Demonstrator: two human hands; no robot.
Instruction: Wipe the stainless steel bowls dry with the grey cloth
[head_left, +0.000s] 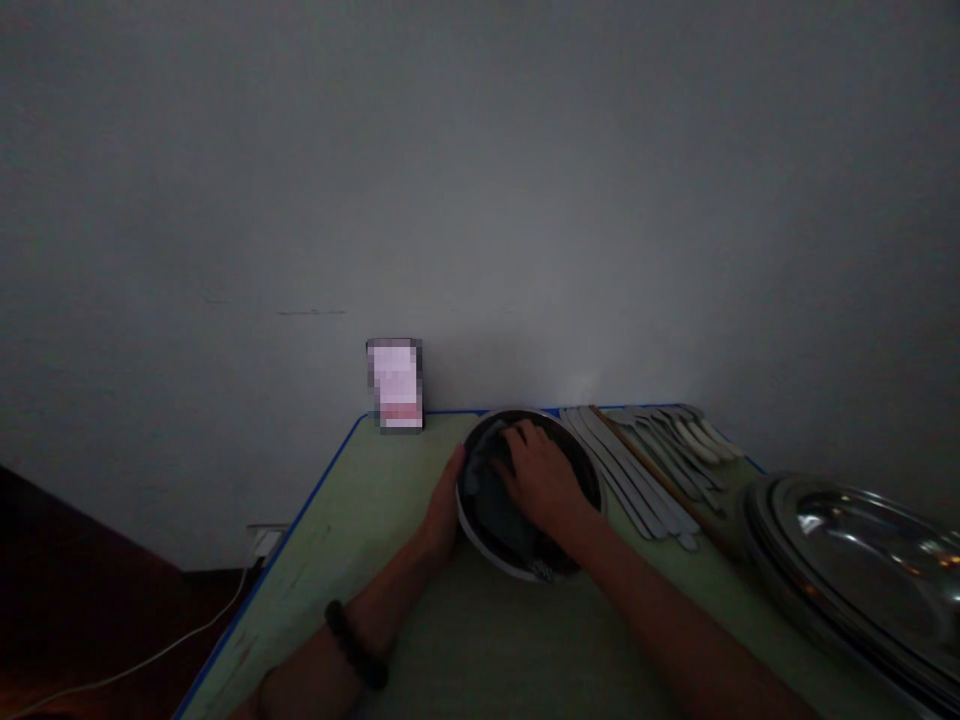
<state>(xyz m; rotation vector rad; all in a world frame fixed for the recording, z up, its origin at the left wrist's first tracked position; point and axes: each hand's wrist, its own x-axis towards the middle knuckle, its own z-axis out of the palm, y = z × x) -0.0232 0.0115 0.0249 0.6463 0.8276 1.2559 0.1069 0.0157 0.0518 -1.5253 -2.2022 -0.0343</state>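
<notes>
A round dark plate with a pale rim [480, 530] lies on the green table [360, 520] near the wall. My left hand [444, 505] cups the plate's left rim, fingers curled against it. My right hand [536, 475] lies inside the plate with its fingers bent down on something dark, perhaps a cloth; the dim light hides what it is. A dark bead bracelet [355, 645] sits on my left wrist.
A row of knives and spoons [652, 470] lies to the right of the plate. Stacked metal platters [855, 570] stand at the right edge. A small blurred card [395, 385] leans on the wall. A white cable [150, 660] runs along the floor at left.
</notes>
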